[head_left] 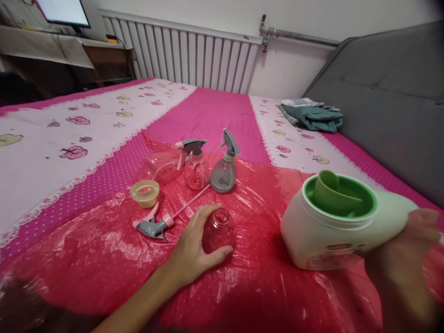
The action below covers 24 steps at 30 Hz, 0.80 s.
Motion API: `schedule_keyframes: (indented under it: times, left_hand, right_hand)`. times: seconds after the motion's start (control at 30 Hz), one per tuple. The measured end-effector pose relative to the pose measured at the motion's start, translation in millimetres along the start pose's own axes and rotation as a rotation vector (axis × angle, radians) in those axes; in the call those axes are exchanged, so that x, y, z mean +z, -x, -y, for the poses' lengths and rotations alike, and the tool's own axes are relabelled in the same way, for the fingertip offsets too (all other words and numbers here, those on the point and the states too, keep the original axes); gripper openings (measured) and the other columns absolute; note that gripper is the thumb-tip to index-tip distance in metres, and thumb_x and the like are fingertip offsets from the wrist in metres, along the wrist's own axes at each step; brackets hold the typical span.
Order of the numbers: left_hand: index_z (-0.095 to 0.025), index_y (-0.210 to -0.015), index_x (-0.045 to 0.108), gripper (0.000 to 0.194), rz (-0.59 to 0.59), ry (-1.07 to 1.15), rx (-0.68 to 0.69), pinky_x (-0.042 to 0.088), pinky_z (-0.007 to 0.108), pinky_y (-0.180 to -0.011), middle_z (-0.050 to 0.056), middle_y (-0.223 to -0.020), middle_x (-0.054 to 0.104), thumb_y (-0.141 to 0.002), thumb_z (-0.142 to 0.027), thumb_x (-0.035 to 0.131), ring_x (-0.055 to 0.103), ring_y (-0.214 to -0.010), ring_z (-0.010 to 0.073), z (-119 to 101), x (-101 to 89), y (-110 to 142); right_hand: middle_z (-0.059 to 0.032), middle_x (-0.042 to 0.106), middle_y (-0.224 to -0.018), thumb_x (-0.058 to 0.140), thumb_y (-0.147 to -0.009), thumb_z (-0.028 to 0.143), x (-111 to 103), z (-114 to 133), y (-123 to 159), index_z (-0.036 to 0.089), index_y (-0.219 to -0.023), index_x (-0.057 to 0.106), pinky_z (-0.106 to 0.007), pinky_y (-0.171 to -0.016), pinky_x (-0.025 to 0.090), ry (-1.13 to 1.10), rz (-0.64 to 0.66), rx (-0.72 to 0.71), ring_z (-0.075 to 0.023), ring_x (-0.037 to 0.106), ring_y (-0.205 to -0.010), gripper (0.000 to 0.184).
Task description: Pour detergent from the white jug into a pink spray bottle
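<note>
My left hand [190,254] curls around a small clear bottle [219,233] with no top on it, thumb and fingers at its sides. At the right, my right hand [404,259], smeared by motion, grips a large white detergent jug [322,238]. The jug is tilted, its green pouring spout [335,196] facing up and to the left. Left of the small bottle lies a grey and pink trigger spray head [152,226] with a thin dip tube. Behind it rests a yellowish translucent cap [144,193], open side up.
Two spray bottles stand behind, one with a pink nozzle [196,173] and one grey [224,178]. A clear bottle [159,165] lies beside them. Red plastic sheeting [256,277] covers the pink bedspread [222,108]. Folded clothes [312,114] sit near the grey headboard [385,88].
</note>
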State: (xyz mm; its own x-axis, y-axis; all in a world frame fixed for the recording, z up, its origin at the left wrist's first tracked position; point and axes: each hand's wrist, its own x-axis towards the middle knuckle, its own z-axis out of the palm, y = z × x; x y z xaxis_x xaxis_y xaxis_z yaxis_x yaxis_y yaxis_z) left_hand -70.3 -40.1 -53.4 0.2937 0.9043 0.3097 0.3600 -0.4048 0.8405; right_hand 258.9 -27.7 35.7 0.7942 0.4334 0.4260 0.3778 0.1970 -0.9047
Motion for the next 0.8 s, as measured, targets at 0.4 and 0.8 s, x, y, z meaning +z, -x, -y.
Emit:
schedule_keyframes:
  times: [0.4,0.8]
  left_hand:
    - [-0.029,-0.152,0.049,0.07,-0.002,-0.03,-0.015,0.048,0.061,-0.122,0.014,-0.153,0.061,-0.092,-0.046,0.08,0.06,-0.143,0.0397,-2.7,-0.6,0.1]
    - [-0.029,-0.152,0.05,0.07,-0.006,-0.039,-0.015,0.049,0.063,-0.121,0.014,-0.152,0.061,-0.091,-0.045,0.08,0.061,-0.143,0.0407,-2.3,-1.0,-0.9]
  right_hand:
    - [-0.0012,0.037,-0.061,0.058,-0.048,0.112,0.8,-0.1,6.7,0.025,-0.063,0.037,-0.034,-0.046,0.045,-0.037,0.052,0.01,-0.0234,0.057,-0.065,0.091]
    - [-0.0009,0.039,-0.06,0.053,-0.056,0.112,-3.8,-0.1,7.3,0.027,-0.069,0.037,-0.036,-0.048,0.048,-0.02,0.068,0.01,-0.0261,0.061,-0.068,0.087]
